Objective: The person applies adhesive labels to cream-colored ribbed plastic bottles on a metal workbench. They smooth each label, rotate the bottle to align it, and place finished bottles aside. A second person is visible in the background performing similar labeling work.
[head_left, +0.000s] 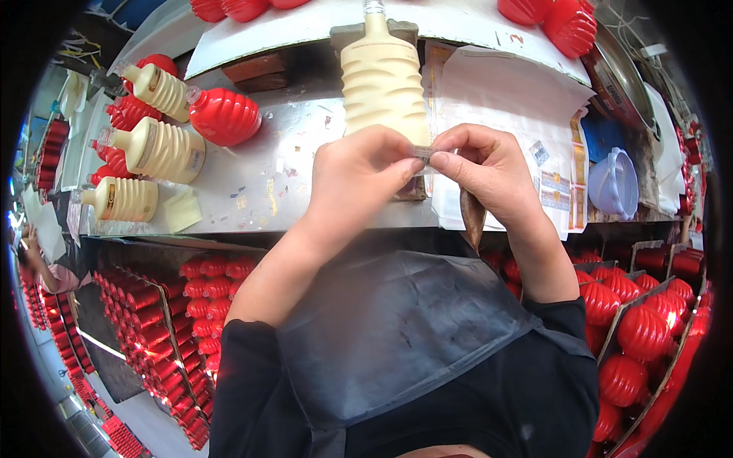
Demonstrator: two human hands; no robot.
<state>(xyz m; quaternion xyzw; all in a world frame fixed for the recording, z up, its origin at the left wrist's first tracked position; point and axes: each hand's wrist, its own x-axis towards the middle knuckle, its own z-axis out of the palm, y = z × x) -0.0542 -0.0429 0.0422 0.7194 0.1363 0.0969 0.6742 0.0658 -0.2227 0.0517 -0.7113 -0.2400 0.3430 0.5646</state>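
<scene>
Both my left hand (355,179) and right hand (481,172) pinch a small clear sticker (422,153) taut between fingertips, just before the cream ridged bottle (384,80), keeping it flat.

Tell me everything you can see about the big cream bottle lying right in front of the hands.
The cream bottle looks like glossy plastic, with wavy horizontal ribs down its body and a narrow neck ending in a small clear cap at the far end. It lies on a dark block on the metal workbench, neck pointing away from the person. The left hand and right hand cover its near end, pinching a small clear strip between them.
</scene>
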